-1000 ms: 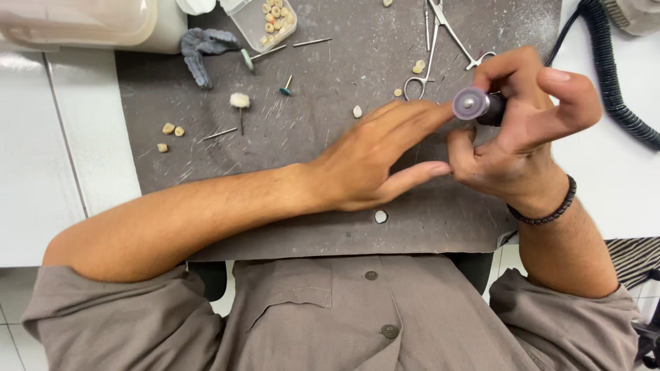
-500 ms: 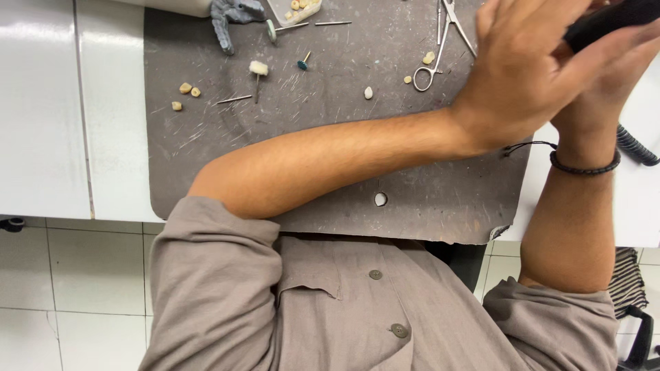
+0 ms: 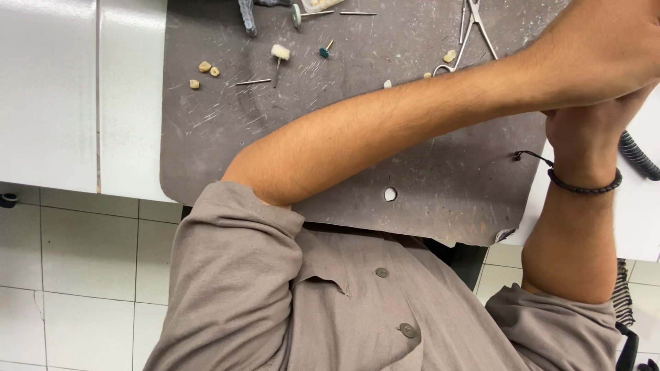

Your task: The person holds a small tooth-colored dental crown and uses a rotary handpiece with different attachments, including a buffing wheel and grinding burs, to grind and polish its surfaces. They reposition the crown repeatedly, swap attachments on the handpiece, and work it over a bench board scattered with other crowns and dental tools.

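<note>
Head view, looking down over a grey work mat (image 3: 227, 137) that serves as the reference for every item listed.

Left hand (image 3: 605, 48): raised over the mat's upper right corner, its forearm crossing the mat on a diagonal from the grey sleeve at the near edge. The fingers run out of frame, so whether they are apart or closed on anything cannot be told.

Right hand (image 3: 584, 127): directly beneath the left hand and pressed against it, at the mat's right edge; a dark beaded bracelet (image 3: 584, 184) circles the wrist. Its grip is hidden by the left hand (state cannot be told).

Items on the mat:
- small white round piece (image 3: 390, 194), near the mat's front edge, just below the left forearm, lying free;
- felt-tipped polishing bur (image 3: 278, 55), toward the far edge;
- green-tipped bur (image 3: 324, 50), just right of the felt one;
- three tooth-like pieces (image 3: 205, 69), far left part of the mat;
- metal forceps (image 3: 474, 27), far edge, close to the left wrist.

Off the mat's right edge: a black coiled cable (image 3: 638, 156) on the white bench.
</note>
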{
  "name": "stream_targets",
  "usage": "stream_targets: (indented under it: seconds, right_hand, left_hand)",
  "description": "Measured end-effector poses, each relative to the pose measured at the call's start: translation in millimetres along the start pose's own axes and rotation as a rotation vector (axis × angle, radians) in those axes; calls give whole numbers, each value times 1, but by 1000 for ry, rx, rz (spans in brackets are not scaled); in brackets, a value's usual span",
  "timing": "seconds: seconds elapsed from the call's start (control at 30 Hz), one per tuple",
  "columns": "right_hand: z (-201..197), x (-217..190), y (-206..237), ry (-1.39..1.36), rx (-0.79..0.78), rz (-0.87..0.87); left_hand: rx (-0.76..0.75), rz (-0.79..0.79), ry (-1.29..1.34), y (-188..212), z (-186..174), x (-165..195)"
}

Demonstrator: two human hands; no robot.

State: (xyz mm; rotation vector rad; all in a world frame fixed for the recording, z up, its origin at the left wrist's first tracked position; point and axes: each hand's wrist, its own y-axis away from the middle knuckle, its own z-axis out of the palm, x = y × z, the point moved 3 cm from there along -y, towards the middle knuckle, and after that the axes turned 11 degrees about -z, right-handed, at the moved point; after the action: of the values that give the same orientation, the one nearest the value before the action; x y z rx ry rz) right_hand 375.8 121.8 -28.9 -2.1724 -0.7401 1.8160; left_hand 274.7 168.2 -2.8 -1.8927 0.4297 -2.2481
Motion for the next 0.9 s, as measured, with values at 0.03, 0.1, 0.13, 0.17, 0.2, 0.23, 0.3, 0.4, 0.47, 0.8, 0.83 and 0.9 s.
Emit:
stream_targets:
  seconds: [0.03,0.1,0.13,0.17,0.2,0.23,0.3,0.4,0.47,0.8,0.83,0.9]
  right_hand:
    - [1,-3,1,-40,-18,10]
    - [5,-11,1,-136,-69,36]
    - [8,-16,1,-182,-95,51]
    - [11,-21,0,-243,-137,63]
    - [15,-26,-1,-262,-157,73]
    - [18,-30,-3,-280,-177,84]
    - [24,-36,-4,-231,-167,102]
    - [32,-41,-4,-329,-177,170]
    - [35,-42,-4,-356,-243,185]
    - [30,-29,8,-320,-144,292]
    - [29,-27,7,-323,-136,302]
    - [26,-21,3,-278,-124,262]
  left_hand:
    - [-46,-10,22,0,-3,3]
    - [-136,-22,67,1,-10,10]
    - [-177,-28,87,1,-13,14]
    - [-211,-31,104,2,-16,18]
    - [-245,-35,121,2,-19,21]
    - [-271,-39,132,2,-24,24]
    - [-313,-45,153,2,-30,31]
    - [-356,-41,174,4,-37,37]
    - [-374,-56,180,5,-40,38]
    - [-367,-20,186,-5,-45,-2]
    - [-302,135,115,-5,-48,0]
    - [-184,455,-27,-3,-62,10]
